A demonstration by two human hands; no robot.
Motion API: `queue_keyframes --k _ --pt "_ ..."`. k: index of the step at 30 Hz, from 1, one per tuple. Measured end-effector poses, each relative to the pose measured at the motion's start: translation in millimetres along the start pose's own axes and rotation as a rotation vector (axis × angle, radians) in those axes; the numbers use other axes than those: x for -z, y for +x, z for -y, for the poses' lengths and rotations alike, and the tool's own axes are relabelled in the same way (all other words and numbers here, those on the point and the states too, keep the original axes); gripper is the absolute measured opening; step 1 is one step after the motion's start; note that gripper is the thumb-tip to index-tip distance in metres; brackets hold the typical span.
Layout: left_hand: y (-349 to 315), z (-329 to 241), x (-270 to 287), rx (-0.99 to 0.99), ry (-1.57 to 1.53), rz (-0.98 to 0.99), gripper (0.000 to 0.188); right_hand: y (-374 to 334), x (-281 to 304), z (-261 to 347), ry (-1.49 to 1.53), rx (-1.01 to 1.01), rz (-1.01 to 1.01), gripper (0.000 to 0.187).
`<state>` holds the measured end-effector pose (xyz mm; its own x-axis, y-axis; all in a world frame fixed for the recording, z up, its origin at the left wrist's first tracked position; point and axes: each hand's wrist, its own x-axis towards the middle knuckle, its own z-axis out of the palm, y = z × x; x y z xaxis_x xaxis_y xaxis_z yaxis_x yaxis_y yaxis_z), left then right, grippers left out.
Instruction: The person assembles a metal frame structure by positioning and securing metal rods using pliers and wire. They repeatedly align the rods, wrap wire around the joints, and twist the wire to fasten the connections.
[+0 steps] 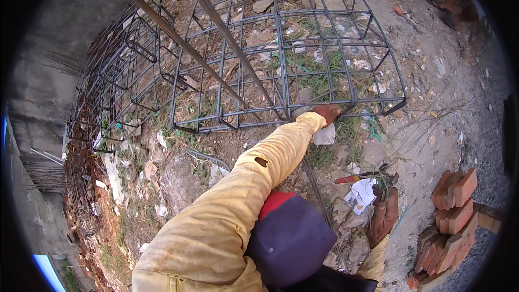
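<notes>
My left arm, in a worn yellow sleeve with a hole, reaches out to the near edge of a steel rebar cage (285, 75). There my left hand (326, 112) is closed at a bar by a corner; its fingertips are partly hidden. Lower right, my right hand (383, 213) is curled, with a bunch of thin wire (385, 184) sticking up from its fingers. Just beyond it are pincers with a red handle (347, 179), over or beside a white paper (361, 194); whether the hand touches them I cannot tell. A rounded dark blue thing with a red edge (291, 240), like a cap, hides the right forearm.
A second rebar cage (127, 70) stands at the left by a grey wall (38, 70). Two long rods (216, 19) slant across the first cage. Stacked red bricks (448, 232) lie at the lower right. A person's sandaled foot (448, 8) shows far right. Rubble and litter cover the ground.
</notes>
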<state>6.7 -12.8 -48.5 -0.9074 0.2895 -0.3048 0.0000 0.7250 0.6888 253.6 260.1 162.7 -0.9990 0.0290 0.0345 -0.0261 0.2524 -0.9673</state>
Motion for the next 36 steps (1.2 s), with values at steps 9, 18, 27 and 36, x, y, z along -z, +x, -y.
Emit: queue_keyframes --k 9,18,27,36 --pt "9.4 -44.0 7.9 0.115 -0.053 0.239 0.046 57.6 9.1 56.0 0.775 0.293 -0.433 0.053" --pt "27.8 -0.3 1.2 0.051 -0.219 0.378 0.05 98.6 47.2 77.7 1.036 0.184 -0.172 0.034" --pt "18.1 -1.9 13.2 0.037 -0.264 0.36 0.052 107.6 -12.5 -56.7 0.218 -0.593 0.158 0.028" --pt "22.6 8.3 8.0 0.111 -0.281 0.359 0.055 138.6 -58.1 -80.5 -0.64 -0.464 0.536 0.066"
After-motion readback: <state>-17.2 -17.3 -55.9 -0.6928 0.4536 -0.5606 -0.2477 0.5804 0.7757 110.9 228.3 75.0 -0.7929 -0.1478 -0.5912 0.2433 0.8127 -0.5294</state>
